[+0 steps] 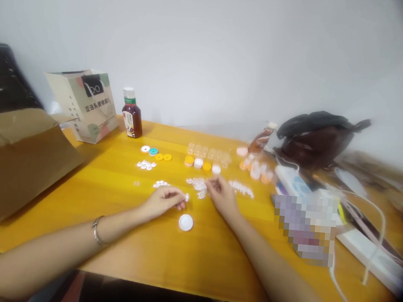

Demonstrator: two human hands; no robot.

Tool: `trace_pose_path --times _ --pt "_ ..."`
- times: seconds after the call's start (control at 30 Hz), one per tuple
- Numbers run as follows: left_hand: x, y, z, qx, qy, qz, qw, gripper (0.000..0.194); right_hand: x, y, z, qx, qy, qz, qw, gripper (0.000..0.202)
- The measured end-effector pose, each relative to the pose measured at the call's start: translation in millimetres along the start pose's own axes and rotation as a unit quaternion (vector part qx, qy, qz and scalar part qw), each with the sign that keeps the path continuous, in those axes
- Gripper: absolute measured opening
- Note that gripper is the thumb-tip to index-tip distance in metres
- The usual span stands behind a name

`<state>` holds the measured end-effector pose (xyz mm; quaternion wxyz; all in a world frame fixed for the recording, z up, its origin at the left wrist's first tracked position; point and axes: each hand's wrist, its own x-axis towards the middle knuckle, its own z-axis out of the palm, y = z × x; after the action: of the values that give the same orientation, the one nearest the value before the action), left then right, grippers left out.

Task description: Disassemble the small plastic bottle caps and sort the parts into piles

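Observation:
My left hand (163, 200) pinches a small white piece (186, 197) between thumb and fingertips, above the table. To its right, my right hand (223, 196) has its fingers drawn together at the edge of a cluster of small clear-and-white pieces (197, 184). Whether anything is between those fingertips I cannot make out. A round white disc (186, 223) lies on the table between my forearms. Just beyond my left hand sits a pile of small white pieces (161, 184). Past my right hand, more small white pieces (241, 189) lie in a band.
Coloured round discs (153, 151) and a row of clear small boxes (208, 152) stand farther back. A dark drink bottle (133, 117), a paper bag (89, 106) and a cardboard box (20, 163) occupy the left. A black bag (316, 133) and white power strip (369, 255) are right.

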<state>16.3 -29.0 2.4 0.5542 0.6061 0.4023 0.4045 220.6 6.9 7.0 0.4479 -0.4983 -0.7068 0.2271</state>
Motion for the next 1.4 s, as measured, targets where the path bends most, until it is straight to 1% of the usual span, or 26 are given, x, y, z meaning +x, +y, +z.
trace_pose_path --times 0.1,0.2,0.27,0.37,0.43,0.5,0.53,0.6,0.7,0.73,0.77,0.83,0.93,1.0,1.03,1.13,1.2,1.27,1.33,1.4 --pt "0 1 0.7 0.007 -0.004 -0.001 1.0 0.024 3 3 5 -0.084 0.002 -0.058 0.995 0.015" --pt "0 1 0.9 0.012 -0.008 0.0 1.0 0.024 6 8 10 -0.131 0.006 -0.105 0.986 0.016" --pt "0 0 0.6 0.013 -0.01 0.002 1.0 0.024 8 11 11 -0.145 0.008 -0.116 0.983 0.018" --pt "0 -1 0.2 0.015 -0.009 0.005 1.0 0.025 9 13 11 -0.156 0.017 -0.116 0.981 0.019" --pt "0 -2 0.1 0.014 -0.007 0.005 1.0 0.026 8 10 10 -0.155 0.027 -0.115 0.981 0.019" --pt "0 -2 -0.1 0.009 -0.007 0.006 1.0 0.026 5 4 9 -0.128 0.027 -0.12 0.984 0.019" --pt "0 -2 -0.2 0.007 -0.009 0.008 1.0 0.026 2 -1 8 -0.103 0.018 -0.128 0.986 0.019" --pt "0 -2 -0.4 0.005 -0.017 0.012 1.0 0.027 -5 -13 6 -0.05 -0.03 -0.158 0.986 0.018" --pt "-1 -1 -0.6 0.004 -0.031 0.02 0.999 0.028 -17 -30 5 -0.009 -0.144 -0.215 0.966 0.025" --pt "-1 -1 -0.7 0.004 -0.034 0.023 0.999 0.028 -20 -35 6 -0.002 -0.17 -0.227 0.959 0.027" --pt "-1 -1 -0.7 0.003 -0.037 0.026 0.999 0.029 -23 -38 7 0.005 -0.185 -0.233 0.955 0.028" --pt "-3 1 -0.6 0.006 -0.047 0.03 0.998 0.03 -27 -41 9 0.018 -0.183 -0.231 0.956 0.02" --pt "-4 4 -0.5 0.018 -0.053 0.031 0.998 0.033 -27 -41 11 0.03 -0.15 -0.212 0.965 0.01" --pt "-4 5 -0.4 0.024 -0.047 0.025 0.998 0.034 -23 -40 6 0.026 -0.116 -0.183 0.976 0.01" --pt "-4 5 -0.3 0.026 -0.044 0.021 0.998 0.035 -19 -38 1 0.02 -0.093 -0.157 0.983 0.009" --pt "-4 4 -0.3 0.033 -0.052 0.012 0.998 0.036 -2 -27 -26 -0.013 -0.023 -0.039 0.999 0.008" --pt "-4 3 -0.3 0.034 -0.057 0.01 0.998 0.036 11 -14 -50 -0.033 -0.011 0.045 0.998 0.006" --pt "-4 2 -0.3 0.032 -0.061 0.007 0.998 0.036 21 2 -75 -0.056 -0.001 0.11 0.992 0.005" --pt "-4 1 -0.5 0.033 -0.064 0.004 0.997 0.036 26 17 -94 -0.077 -0.019 0.149 0.986 0.013" --pt "-5 0 -0.5 0.039 -0.068 0.006 0.997 0.035 26 27 -106 -0.092 -0.042 0.172 0.98 0.018"
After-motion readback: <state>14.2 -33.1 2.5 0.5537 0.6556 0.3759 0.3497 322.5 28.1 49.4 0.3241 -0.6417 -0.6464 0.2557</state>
